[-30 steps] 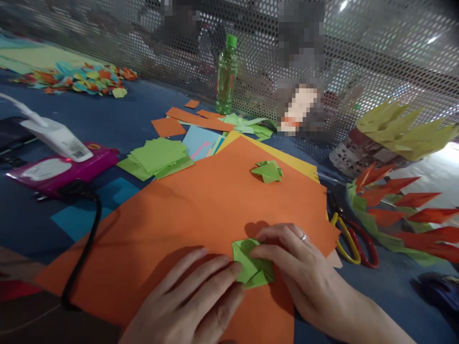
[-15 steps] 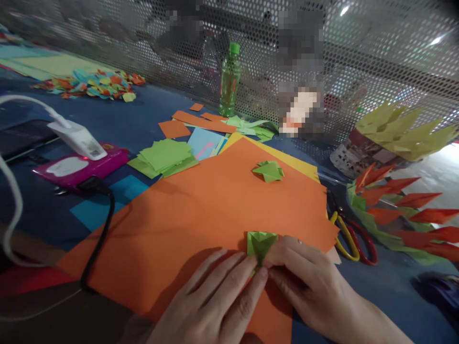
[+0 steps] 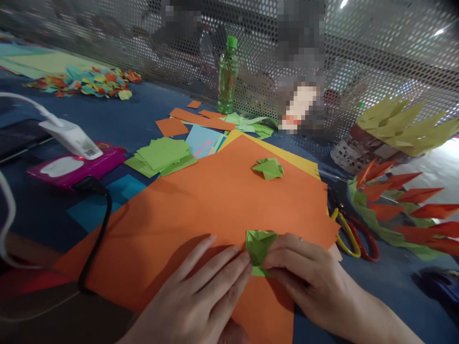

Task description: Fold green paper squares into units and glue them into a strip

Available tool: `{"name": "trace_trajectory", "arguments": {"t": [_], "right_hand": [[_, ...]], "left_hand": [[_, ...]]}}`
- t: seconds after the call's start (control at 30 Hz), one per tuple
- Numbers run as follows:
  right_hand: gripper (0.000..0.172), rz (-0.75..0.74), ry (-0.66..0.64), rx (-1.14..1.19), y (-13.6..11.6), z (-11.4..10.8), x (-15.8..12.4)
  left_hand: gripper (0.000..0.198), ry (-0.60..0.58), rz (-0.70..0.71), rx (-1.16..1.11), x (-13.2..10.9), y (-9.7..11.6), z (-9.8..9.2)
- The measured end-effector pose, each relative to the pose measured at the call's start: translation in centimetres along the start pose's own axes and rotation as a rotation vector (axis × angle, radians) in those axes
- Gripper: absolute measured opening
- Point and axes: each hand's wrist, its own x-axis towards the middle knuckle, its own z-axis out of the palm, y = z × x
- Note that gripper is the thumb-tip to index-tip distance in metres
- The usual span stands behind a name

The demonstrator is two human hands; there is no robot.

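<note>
A small folded green paper (image 3: 260, 244) lies on a large orange sheet (image 3: 201, 215), its creases showing along the top edge. My right hand (image 3: 308, 272) pinches the paper's right side between thumb and bent fingers. Stretched flat on the sheet, my left hand (image 3: 204, 291) touches the paper's left edge with its fingertips; its thumb is mostly hidden below. Farther up the orange sheet sits another folded green piece (image 3: 268, 168).
At left are a stack of green squares (image 3: 163, 156) and a magenta power strip (image 3: 77, 167) with cables. Scissors (image 3: 353, 234) and an orange-and-green folded-paper piece (image 3: 405, 210) lie right. Behind stand a green bottle (image 3: 228, 79) and a perforated metal screen (image 3: 143, 62).
My left fingers have drawn back left from the green paper's lower middle, so more of it shows, including its lower edge. My right hand keeps its pinch. The view has shifted slightly.
</note>
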Motion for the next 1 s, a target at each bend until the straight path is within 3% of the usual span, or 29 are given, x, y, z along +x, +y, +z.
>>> {"name": "trace_trajectory", "arguments": {"t": [0.23, 0.47, 1.0], "right_hand": [[0.027, -0.089, -0.01, -0.157, -0.3, -0.5, -0.1], [0.018, -0.132, 0.014, -0.204, -0.5, -0.4, 0.2], [0.026, -0.109, 0.043, -0.154, 0.1, -0.5, 0.1]], "left_hand": [[0.04, 0.15, 0.032, -0.021, -0.3, -0.6, 1.8], [0.042, 0.144, 0.045, -0.045, -0.4, -0.9, 1.8], [0.047, 0.161, 0.004, -0.124, -0.5, -0.9, 2.1]]}}
